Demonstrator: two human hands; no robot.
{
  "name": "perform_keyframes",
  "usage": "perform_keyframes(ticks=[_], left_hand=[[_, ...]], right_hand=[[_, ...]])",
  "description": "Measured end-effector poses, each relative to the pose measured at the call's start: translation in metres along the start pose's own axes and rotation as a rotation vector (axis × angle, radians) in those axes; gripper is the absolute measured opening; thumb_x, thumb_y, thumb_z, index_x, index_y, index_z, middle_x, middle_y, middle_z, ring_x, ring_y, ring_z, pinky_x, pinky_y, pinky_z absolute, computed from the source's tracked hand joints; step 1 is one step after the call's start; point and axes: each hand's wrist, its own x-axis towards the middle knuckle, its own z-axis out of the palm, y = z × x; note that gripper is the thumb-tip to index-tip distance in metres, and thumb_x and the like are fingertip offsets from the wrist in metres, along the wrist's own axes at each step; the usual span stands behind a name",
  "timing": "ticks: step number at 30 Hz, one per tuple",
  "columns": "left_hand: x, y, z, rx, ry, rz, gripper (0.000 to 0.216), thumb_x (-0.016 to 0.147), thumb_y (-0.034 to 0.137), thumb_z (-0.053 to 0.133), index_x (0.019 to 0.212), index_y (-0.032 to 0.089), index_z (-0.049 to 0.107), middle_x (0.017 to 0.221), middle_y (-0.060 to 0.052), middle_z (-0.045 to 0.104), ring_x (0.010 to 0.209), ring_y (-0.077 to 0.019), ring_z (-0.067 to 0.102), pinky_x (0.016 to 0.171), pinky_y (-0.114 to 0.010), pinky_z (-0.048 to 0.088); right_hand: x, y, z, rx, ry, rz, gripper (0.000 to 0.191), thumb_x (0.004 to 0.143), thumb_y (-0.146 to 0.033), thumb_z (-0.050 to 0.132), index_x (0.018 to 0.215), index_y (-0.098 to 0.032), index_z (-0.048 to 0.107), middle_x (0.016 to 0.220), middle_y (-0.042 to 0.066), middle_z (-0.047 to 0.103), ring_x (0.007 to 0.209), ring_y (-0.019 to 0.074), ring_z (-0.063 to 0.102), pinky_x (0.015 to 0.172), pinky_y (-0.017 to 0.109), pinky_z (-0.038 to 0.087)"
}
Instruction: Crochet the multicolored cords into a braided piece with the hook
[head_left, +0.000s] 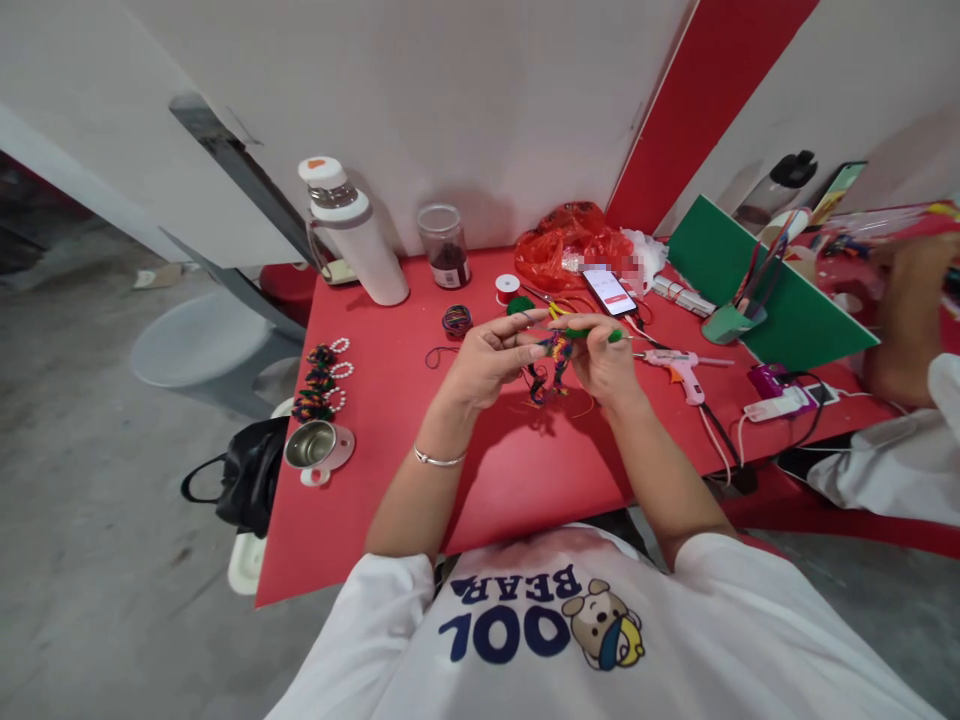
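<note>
Both my hands are raised over the middle of the red table (420, 470). My left hand (491, 360) pinches a multicoloured beaded piece (556, 352) with dark threads hanging under it. My right hand (604, 360) is closed on the same piece and on a thin green-handled tool (592, 333) that sticks out to the right. A silver bangle sits on my left wrist.
On the table: a white bottle (360, 240), a dark-filled jar (445, 246), thread spools (508, 287), coiled bands (457, 320), a phone (609, 290), a red bag (570, 245), a pink glue gun (679, 368), finished bead pieces (319, 382), a metal cup (311, 444). A green board (757, 290) stands at right beside another person's arm (907, 310).
</note>
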Motion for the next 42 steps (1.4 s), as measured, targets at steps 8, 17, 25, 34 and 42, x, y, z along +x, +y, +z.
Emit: perform_keyframes(ticks=[8,17,25,34,42], left_hand=[[-0.003,0.007,-0.007,0.17,0.025,0.08,0.044,0.062,0.021,0.094,0.105,0.014,0.086,0.078,-0.006,0.078,0.066,-0.0129,0.067,0.058,-0.022,0.048],[-0.003,0.007,-0.007,0.374,0.162,0.206,0.034,0.068,0.014,0.083,0.102,0.014,0.085,0.077,-0.005,0.077,0.069,-0.0134,0.066,0.065,-0.026,0.054],[0.001,0.005,-0.005,0.401,0.36,0.278,0.029,0.067,0.014,0.08,0.096,0.013,0.083,0.066,0.0,0.07,0.056,-0.0081,0.055,0.054,-0.022,0.043],[0.005,0.012,-0.017,-0.04,0.082,-0.136,0.036,0.055,0.019,0.089,0.09,0.015,0.083,0.065,-0.001,0.071,0.037,0.0013,0.026,0.038,-0.02,0.011],[0.008,0.014,-0.023,0.095,0.149,-0.099,0.035,0.054,0.015,0.085,0.088,0.013,0.085,0.072,-0.008,0.075,0.043,-0.0026,0.036,0.042,-0.022,0.012]], right_hand=[[0.022,-0.026,-0.038,-0.007,-0.382,0.243,0.047,0.085,-0.068,0.077,0.084,-0.021,0.08,0.097,0.009,0.086,0.085,0.0206,0.082,0.08,0.036,0.069],[0.032,-0.045,-0.035,-0.201,-0.51,0.159,0.037,0.096,-0.058,0.071,0.1,-0.025,0.085,0.105,0.007,0.086,0.092,0.0203,0.084,0.089,0.035,0.069],[0.012,-0.029,-0.018,-0.516,-0.455,-0.27,0.025,0.099,-0.046,0.071,0.115,-0.031,0.083,0.125,0.006,0.083,0.115,0.0221,0.079,0.104,0.041,0.063],[-0.001,-0.004,-0.006,-0.718,-0.288,-0.513,0.025,0.092,-0.052,0.077,0.112,-0.038,0.082,0.113,0.005,0.083,0.105,0.0247,0.079,0.093,0.046,0.064],[0.017,-0.034,-0.012,-0.541,-0.423,-0.442,0.023,0.092,-0.043,0.081,0.113,-0.034,0.084,0.103,0.004,0.085,0.092,0.0211,0.079,0.086,0.039,0.062]])
